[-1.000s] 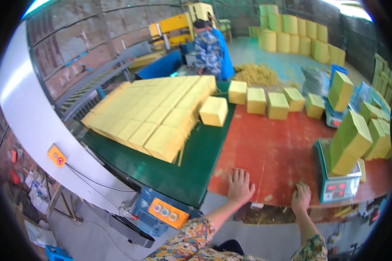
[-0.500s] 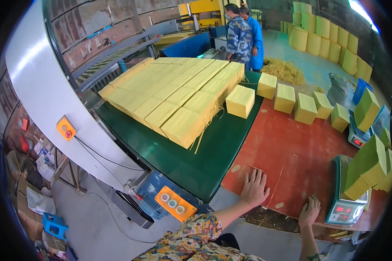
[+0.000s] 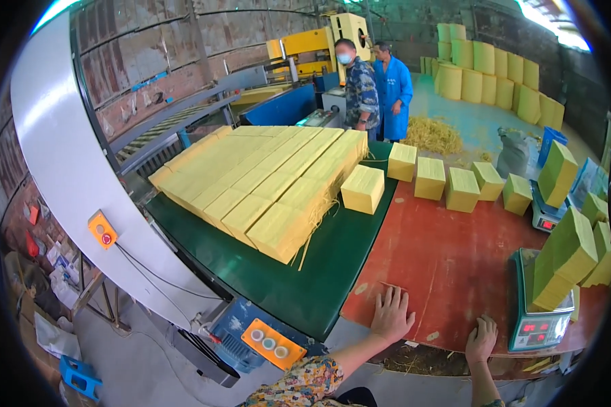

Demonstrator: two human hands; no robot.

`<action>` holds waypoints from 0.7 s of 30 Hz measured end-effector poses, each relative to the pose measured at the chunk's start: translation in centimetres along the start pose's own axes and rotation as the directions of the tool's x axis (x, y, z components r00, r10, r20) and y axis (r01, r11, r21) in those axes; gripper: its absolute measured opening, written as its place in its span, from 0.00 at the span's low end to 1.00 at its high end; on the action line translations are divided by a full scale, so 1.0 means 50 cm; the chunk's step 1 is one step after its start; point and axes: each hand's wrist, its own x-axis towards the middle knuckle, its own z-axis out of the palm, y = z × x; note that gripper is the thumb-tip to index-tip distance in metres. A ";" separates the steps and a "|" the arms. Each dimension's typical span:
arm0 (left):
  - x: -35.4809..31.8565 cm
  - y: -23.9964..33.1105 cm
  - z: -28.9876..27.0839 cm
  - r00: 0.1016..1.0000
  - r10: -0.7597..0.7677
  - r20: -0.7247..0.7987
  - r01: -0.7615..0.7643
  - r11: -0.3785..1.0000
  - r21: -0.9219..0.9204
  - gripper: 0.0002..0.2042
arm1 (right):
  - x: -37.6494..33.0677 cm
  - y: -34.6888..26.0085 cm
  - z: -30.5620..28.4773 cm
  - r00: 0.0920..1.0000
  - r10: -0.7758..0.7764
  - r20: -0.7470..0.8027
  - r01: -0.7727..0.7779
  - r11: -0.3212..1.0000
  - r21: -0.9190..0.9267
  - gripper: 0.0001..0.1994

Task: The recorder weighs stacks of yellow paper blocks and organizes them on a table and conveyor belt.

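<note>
On the near edge of the red tabletop (image 3: 448, 271) rests my left hand (image 3: 392, 316), palm down with fingers spread and nothing in it. Further right, my right hand (image 3: 482, 339) lies on the same edge, empty, fingers stretched forward. Beside it stands a digital scale (image 3: 543, 331) with a lit red display. Yellow blocks of pressed straw-like strands (image 3: 565, 261) are stacked tilted on the scale. To the left, a bed of similar blocks (image 3: 265, 183) sits in tight rows on the green conveyor belt (image 3: 292, 288). One separate block (image 3: 363, 190) is at the belt's right side.
Several blocks (image 3: 463, 190) line the table's far edge, near a second scale (image 3: 546, 216). Two people (image 3: 394, 95) stand beyond the belt. An orange button box (image 3: 273, 344) sits at the belt's near end. Loose strands (image 3: 433, 136) lie heaped on the floor.
My view has tilted up, so the scene sits lower in the picture. The person in camouflage has turned this way. Both my hands stay on the table edge.
</note>
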 end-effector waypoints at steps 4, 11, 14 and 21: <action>-0.001 -0.001 0.004 0.999 0.010 -0.038 -0.011 1.000 -0.015 0.31 | -0.002 -0.005 -0.008 1.000 0.005 -0.011 -0.005 1.000 0.002 0.16; 0.007 0.000 -0.006 1.000 -0.006 0.012 0.007 0.999 -0.033 0.29 | 0.006 -0.011 -0.009 1.000 -0.001 -0.016 0.001 1.000 -0.001 0.15; 0.007 0.005 -0.003 0.991 0.025 -0.131 -0.025 1.000 0.007 0.27 | 0.001 -0.010 -0.006 0.999 0.050 0.012 -0.050 0.999 0.005 0.14; 0.009 0.003 0.024 0.996 0.060 -0.060 -0.055 0.995 0.081 0.29 | -0.005 -0.008 -0.009 0.996 0.066 -0.062 -0.065 0.998 0.010 0.13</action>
